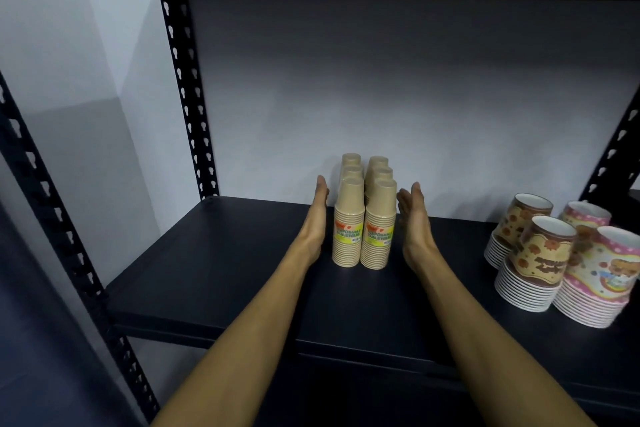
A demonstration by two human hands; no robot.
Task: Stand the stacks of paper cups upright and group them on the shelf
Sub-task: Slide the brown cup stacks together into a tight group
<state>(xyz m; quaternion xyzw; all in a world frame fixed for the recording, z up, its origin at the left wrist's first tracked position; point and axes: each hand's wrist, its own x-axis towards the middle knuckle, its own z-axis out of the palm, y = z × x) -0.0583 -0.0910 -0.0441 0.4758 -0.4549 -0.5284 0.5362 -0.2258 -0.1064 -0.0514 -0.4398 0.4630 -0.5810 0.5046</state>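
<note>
Several stacks of tan paper cups (363, 218) stand upright in two tight rows on the dark shelf (214, 270), running from the middle toward the back wall. The two front stacks carry yellow and orange labels. My left hand (316, 218) lies flat along the left side of the group, fingers straight, touching or nearly touching the front left stack. My right hand (414, 222) is flat on the right side, a small gap from the front right stack. Neither hand holds anything.
Several stacks of printed paper cups (533, 263), brown and pink patterned, stand on the shelf at the right. Black perforated uprights (188, 97) frame the shelf at left and far right. A white wall is behind.
</note>
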